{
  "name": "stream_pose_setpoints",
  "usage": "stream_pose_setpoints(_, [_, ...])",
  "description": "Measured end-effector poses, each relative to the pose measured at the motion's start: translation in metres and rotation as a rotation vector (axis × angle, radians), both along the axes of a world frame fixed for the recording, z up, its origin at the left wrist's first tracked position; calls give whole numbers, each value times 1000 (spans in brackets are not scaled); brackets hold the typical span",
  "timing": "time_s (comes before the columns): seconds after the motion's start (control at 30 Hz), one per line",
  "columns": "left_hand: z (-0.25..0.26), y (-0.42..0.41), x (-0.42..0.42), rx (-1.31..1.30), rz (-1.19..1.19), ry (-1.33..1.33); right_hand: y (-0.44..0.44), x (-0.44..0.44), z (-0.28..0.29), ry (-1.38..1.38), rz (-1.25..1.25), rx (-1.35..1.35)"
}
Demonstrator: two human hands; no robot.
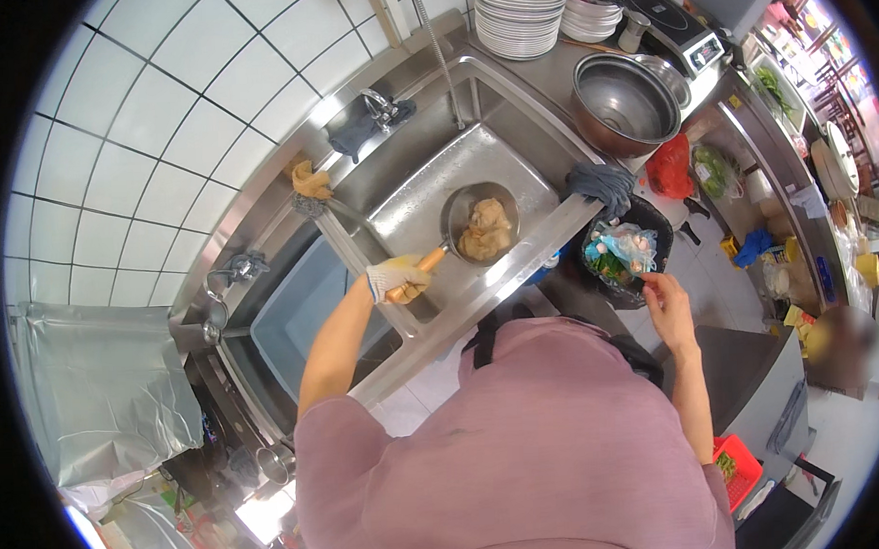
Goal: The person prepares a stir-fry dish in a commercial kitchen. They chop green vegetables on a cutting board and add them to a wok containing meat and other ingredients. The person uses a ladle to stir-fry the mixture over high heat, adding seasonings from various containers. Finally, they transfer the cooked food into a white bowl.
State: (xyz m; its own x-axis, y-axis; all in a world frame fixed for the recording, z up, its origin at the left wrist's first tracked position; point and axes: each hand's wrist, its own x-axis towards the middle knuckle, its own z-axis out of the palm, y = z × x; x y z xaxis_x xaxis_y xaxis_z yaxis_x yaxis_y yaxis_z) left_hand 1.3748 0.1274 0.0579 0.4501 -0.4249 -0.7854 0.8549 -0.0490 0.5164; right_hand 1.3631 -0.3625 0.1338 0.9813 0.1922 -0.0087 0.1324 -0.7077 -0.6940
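Note:
Gloved in white and yellow knit, my left hand [400,279] grips the wooden handle [433,259] of a round metal strainer or ladle [453,219]. Its bowl holds a pale brown, lumpy mass [487,229] and sits over the stainless-steel sink basin [436,173]. My bare right hand [665,303] is over the near right edge of a black-lined bin [644,216], fingers bent; whether anything small is between the fingertips I cannot tell. Inside the bin lie a crumpled clear plastic bag [638,246], eggshell-like pieces and green leaves.
A dark cloth [602,185] hangs on the sink's front corner. Left of the basin is a grey-blue plastic tub [302,294]. A large metal pot [622,105] and stacked white plates [521,17] stand on the right-hand counter. A spring hose [443,56] hangs above the basin.

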Motion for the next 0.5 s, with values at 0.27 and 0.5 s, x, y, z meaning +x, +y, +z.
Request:
stream_pose_setpoints(0.27, [-67, -6, -53, -536, 459, 137, 3, 21, 15, 41, 119, -133])
stream_pose_setpoints(0.5, [3, -48, -184, -776, 966, -170, 75, 50, -18, 113, 506, -65])
